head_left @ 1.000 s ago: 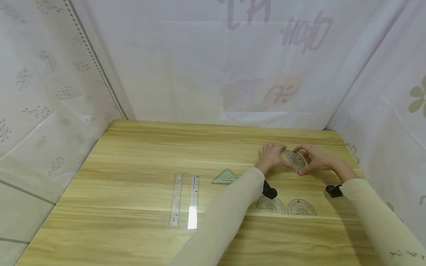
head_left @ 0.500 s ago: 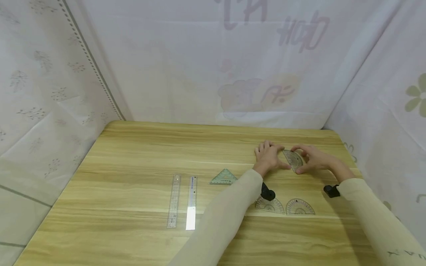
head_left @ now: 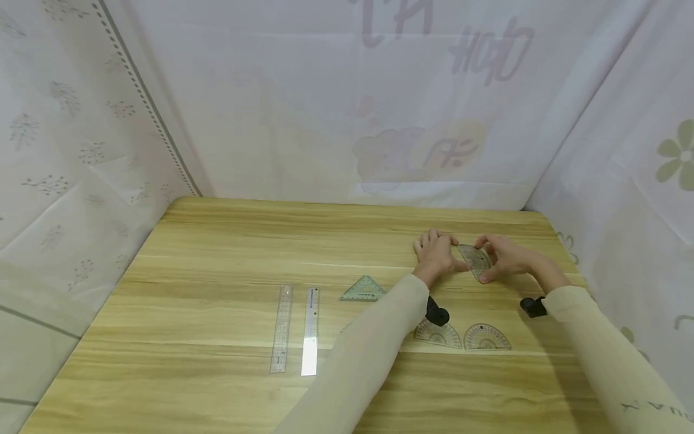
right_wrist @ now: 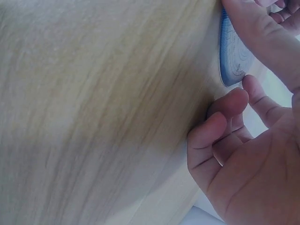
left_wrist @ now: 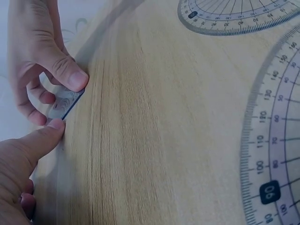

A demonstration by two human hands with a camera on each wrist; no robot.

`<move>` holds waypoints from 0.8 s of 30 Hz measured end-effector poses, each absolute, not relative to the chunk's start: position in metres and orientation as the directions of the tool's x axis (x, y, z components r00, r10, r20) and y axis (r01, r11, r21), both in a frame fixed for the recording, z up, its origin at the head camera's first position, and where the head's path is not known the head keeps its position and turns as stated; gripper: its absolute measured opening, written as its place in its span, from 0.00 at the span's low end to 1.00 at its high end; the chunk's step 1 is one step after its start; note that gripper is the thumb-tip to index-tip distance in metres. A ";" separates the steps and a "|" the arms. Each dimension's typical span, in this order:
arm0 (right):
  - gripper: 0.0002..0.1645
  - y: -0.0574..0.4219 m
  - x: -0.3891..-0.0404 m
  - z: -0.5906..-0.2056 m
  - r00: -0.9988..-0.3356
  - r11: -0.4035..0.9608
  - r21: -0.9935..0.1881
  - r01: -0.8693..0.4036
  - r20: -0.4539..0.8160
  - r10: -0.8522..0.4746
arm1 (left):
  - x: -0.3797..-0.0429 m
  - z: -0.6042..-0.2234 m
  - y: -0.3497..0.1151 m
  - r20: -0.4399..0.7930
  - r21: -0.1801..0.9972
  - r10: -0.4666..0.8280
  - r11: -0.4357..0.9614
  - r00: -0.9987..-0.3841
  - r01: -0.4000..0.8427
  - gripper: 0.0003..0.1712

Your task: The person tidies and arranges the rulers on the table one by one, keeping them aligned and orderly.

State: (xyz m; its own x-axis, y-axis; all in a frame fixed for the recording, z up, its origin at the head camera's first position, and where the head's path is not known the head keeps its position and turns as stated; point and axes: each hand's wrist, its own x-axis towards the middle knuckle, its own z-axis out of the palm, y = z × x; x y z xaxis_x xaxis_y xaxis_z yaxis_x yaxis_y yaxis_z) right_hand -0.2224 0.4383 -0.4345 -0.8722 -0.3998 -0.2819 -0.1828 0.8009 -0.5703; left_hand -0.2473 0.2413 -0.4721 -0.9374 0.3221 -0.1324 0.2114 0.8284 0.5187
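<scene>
A clear protractor (head_left: 474,260) lies at the far right of the table, its straight edge facing left and tilted. My right hand (head_left: 509,256) holds its curved side, thumb near the lower corner and a forefinger at the upper part. My left hand (head_left: 435,253) is at the straight edge, fingers spread on the table; its thumb tip touches the protractor in the left wrist view. Nearer to me lie a second protractor (head_left: 438,336), partly covered by the left wrist camera, and a third protractor (head_left: 487,337), side by side with their arcs facing away.
Two clear rulers, the left ruler (head_left: 281,328) and the right ruler (head_left: 311,331), lie upright at centre left. A greenish set square (head_left: 363,290) sits beside the left sleeve (head_left: 368,349), which hides part of the table and a faint clear edge. Cloth walls (head_left: 303,108) surround the table.
The head view shifts slightly. My left thumb draws back a little to the left along the protractor's straight edge; the right hand stays on its curve. The other tools lie still.
</scene>
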 end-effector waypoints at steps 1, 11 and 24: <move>0.45 0.437 -0.222 -0.434 -0.875 0.803 -0.569 -0.178 -0.282 -0.394 | -0.247 -0.471 0.240 -0.132 0.518 0.322 0.829 -0.937 0.212 0.36; 0.44 0.426 -0.221 -0.432 -0.884 0.788 -0.589 -0.181 -0.254 -0.393 | -0.244 -0.461 0.230 -0.116 0.502 0.296 0.841 -0.948 0.201 0.31; 0.43 0.437 -0.212 -0.439 -0.884 0.767 -0.617 -0.176 -0.244 -0.399 | -0.244 -0.451 0.228 -0.166 0.558 0.289 0.816 -0.943 0.152 0.16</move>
